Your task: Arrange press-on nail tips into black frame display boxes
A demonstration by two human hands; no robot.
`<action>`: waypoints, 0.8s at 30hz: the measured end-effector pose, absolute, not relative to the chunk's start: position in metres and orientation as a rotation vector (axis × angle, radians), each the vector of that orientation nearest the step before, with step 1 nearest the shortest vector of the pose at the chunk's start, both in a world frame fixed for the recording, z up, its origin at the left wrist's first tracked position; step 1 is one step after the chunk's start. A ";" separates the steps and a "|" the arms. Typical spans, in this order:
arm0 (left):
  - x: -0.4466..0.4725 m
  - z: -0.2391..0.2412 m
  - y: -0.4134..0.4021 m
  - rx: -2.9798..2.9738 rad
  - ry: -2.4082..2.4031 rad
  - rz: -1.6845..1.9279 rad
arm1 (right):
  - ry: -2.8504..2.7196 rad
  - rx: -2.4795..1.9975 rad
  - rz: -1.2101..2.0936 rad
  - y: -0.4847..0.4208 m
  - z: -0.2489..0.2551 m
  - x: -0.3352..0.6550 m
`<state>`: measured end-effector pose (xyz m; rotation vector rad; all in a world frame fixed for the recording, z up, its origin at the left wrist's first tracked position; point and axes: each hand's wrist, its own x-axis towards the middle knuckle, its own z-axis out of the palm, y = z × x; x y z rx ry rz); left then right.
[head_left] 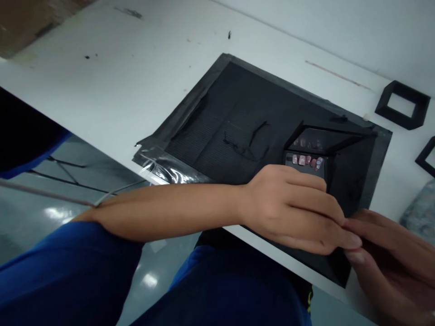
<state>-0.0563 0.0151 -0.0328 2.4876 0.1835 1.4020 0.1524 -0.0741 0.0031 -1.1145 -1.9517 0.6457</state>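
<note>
My left hand (294,210) reaches across the near part of the black mat (238,97), its fingers closed and tips pressed together. At the right, my right hand (390,253) meets it, thumb and fingers pinched against the left fingertips. Whatever lies between them, if anything, is hidden. Just beyond my left hand stands a small black case (326,140) with its lid tilted up. Several glossy pink false nails (302,160), one with bluish decoration, sit in a row inside it. My left hand covers the near part of the case.
A black rectangular frame (403,105) stands on the white table (149,68) at the far right; another dark frame (426,156) is cut off by the edge. Loose dark strands (249,145) lie on the mat. A brown cardboard box (30,27) occupies the far left corner.
</note>
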 end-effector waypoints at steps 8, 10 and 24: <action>-0.048 -0.026 0.011 2.222 0.135 1.534 | -1.746 -1.117 1.059 -0.075 0.000 0.154; -0.047 -0.026 0.008 2.156 0.184 1.492 | -1.712 -1.117 1.138 -0.072 0.000 0.155; -0.050 -0.022 0.008 2.045 0.226 1.222 | -1.566 -1.120 1.397 -0.066 0.001 0.151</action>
